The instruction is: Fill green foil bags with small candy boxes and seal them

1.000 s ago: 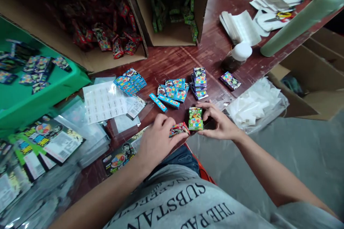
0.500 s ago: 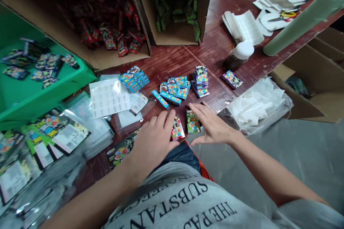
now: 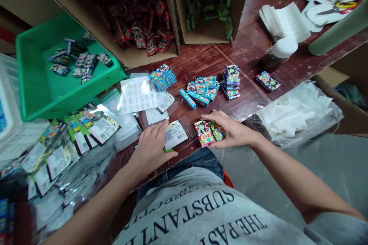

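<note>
My right hand (image 3: 234, 131) curls around a small printed green box (image 3: 217, 130), partly hidden by the fingers. Against its left side lies a small printed red box (image 3: 204, 134), close to my right fingertips and thumb. At the table's near edge, my left hand (image 3: 153, 143) is spread over a printed barcode card (image 3: 176, 134) in clear plastic, covering its left part; the hand's thumb points right. Beyond the hands lie a pile of small blue boxes (image 3: 202, 89), a fanned blue row (image 3: 163, 76) and a stack of purple boxes (image 3: 232, 81).
Cardboard cartons of red boxes (image 3: 139, 36) and green boxes (image 3: 225, 23) stand behind. At left are a green bin (image 3: 25, 95), a label sheet (image 3: 138, 95) and printed cards (image 3: 100, 128). At right are a white-capped jar (image 3: 284, 48) and a bag of white pieces (image 3: 296, 116).
My left hand has let go of the red box and moved left over the barcode card. My right hand has brought the green box against the red one. The view has shifted left.
</note>
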{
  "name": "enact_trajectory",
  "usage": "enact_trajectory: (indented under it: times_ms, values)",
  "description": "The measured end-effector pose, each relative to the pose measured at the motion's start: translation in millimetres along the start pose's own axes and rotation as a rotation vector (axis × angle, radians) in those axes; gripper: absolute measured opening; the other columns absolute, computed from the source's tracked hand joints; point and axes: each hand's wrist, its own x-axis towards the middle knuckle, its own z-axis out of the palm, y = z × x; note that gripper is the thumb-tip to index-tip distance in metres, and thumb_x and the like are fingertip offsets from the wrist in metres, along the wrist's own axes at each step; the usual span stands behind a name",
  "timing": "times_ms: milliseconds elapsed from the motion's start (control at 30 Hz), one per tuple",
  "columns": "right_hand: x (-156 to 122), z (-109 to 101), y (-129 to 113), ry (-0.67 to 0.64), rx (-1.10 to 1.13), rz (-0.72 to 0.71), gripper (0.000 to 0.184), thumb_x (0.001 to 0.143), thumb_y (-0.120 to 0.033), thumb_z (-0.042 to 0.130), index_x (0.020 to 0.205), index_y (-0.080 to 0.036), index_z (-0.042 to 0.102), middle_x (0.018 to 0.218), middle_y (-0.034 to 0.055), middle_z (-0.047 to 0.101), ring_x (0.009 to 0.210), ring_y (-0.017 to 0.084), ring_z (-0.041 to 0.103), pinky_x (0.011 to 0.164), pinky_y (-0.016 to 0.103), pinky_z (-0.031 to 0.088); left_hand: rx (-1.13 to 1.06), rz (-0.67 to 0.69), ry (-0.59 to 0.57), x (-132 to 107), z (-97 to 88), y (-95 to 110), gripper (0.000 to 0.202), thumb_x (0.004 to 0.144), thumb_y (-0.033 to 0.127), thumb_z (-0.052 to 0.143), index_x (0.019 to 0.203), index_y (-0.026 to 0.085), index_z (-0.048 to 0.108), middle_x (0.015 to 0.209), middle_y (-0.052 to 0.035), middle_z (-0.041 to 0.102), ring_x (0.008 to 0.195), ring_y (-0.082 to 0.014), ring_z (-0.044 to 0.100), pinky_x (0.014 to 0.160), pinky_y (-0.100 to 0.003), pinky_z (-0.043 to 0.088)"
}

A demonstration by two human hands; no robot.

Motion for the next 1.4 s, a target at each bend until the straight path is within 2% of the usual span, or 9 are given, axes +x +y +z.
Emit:
enact_trajectory:
  times_ms: [133, 367, 567, 733, 867, 1000, 1100, 1200, 1400]
  values:
    - [17, 5, -1, -0.095, 0.022, -0.068, 0.096, 0.08, -0.057, 0.081, 0.157, -0.022, 0.037, 0.145, 0.0139, 0.058, 0.131, 0.031, 0.053, 0.117, 0.053, 0.037, -0.119, 0.122, -0.055, -12, 6.5, -15, 0.094, 0.079, 0.045, 0.082, 0.155, 0.017, 0.034, 0.152, -0.0182, 0.052, 0.137, -0.037, 0.049, 0.114, -0.055, 0.038]
    - [34, 35, -5, -0.116, -0.083, -0.09, 0.092, 0.082, -0.059, 0.079, 0.157, -0.023, 0.038, 0.146, 0.0128, 0.059, 0.136, 0.032, 0.05, 0.125, 0.06, 0.026, -0.218, 0.154, 0.009, -12, 23.7, -7, 0.089, 0.079, 0.042, 0.082, 0.154, 0.017, 0.04, 0.147, -0.0164, 0.054, 0.135, -0.0344, 0.047, 0.115, -0.051, 0.04]
    - [5, 21, -13, -0.094, -0.159, -0.02, 0.108, 0.083, -0.063, 0.075, 0.164, -0.02, 0.018, 0.165, 0.0199, 0.035, 0.153, 0.035, 0.031, 0.126, 0.065, 0.018, -0.186, 0.148, 0.043, -14, 28.9, -6, 0.089, 0.081, 0.044, 0.08, 0.155, 0.021, 0.038, 0.147, -0.0142, 0.054, 0.132, -0.0345, 0.048, 0.114, -0.053, 0.04]
    - [1, 13, -6, -0.07, -0.166, 0.015, 0.074, 0.092, -0.052, 0.071, 0.154, -0.023, 0.043, 0.146, 0.0167, 0.056, 0.14, 0.032, 0.05, 0.125, 0.064, 0.024, -0.213, 0.128, 0.077, -9, 30.1, 1, 0.089, 0.079, 0.042, 0.082, 0.154, 0.022, 0.039, 0.145, -0.0148, 0.054, 0.131, -0.0352, 0.049, 0.113, -0.054, 0.041]
    - [21, 19, -8, -0.104, -0.103, -0.059, 0.077, 0.085, -0.058, 0.076, 0.148, -0.023, 0.049, 0.142, 0.0156, 0.059, 0.138, 0.032, 0.052, 0.126, 0.066, 0.018, -0.249, 0.093, 0.115, -8, 29.7, 12, 0.089, 0.078, 0.039, 0.082, 0.154, 0.024, 0.038, 0.144, -0.0139, 0.053, 0.131, -0.0346, 0.05, 0.113, -0.055, 0.041]
    - [32, 29, -31, 0.027, 0.093, 0.048, 0.09, 0.08, -0.056, 0.082, 0.154, -0.027, 0.04, 0.157, 0.0157, 0.044, 0.146, 0.033, 0.044, 0.121, 0.057, 0.037, -0.306, -0.124, 0.253, -7, 16.7, 28, 0.097, 0.076, 0.042, 0.083, 0.156, 0.025, 0.032, 0.144, -0.014, 0.049, 0.135, -0.0351, 0.049, 0.116, -0.057, 0.04]
    - [41, 42, -50, 0.204, 0.425, 0.226, 0.066, 0.093, -0.047, 0.073, 0.148, -0.03, 0.042, 0.134, 0.01, 0.062, 0.113, 0.022, 0.068, 0.097, 0.041, 0.06, -0.467, -0.257, 0.349, -3, 5.3, 34, 0.098, 0.074, 0.044, 0.085, 0.156, 0.026, 0.034, 0.143, -0.0136, 0.047, 0.136, -0.0344, 0.05, 0.116, -0.055, 0.043]
    - [55, 52, -59, 0.267, 0.59, 0.318, 0.042, 0.1, -0.042, 0.063, 0.138, -0.028, 0.051, 0.112, 0.0046, 0.069, 0.089, 0.016, 0.069, 0.083, 0.034, 0.061, -0.775, -0.27, 0.371, -3, 0.2, 25, 0.067, 0.088, 0.043, 0.073, 0.147, 0.028, 0.046, 0.138, -0.0109, 0.053, 0.123, -0.0278, 0.061, 0.106, -0.048, 0.052]
    - [76, 62, -63, 0.154, 0.584, 0.328, 0.035, 0.1, -0.041, 0.062, 0.131, -0.025, 0.061, 0.113, 0.0045, 0.07, 0.097, 0.018, 0.067, 0.092, 0.039, 0.059, -1.214, -0.344, 0.33, -24, -0.5, -11, 0.045, 0.093, 0.037, 0.067, 0.134, 0.026, 0.052, 0.123, -0.0067, 0.063, 0.098, -0.0184, 0.069, 0.084, -0.033, 0.06]
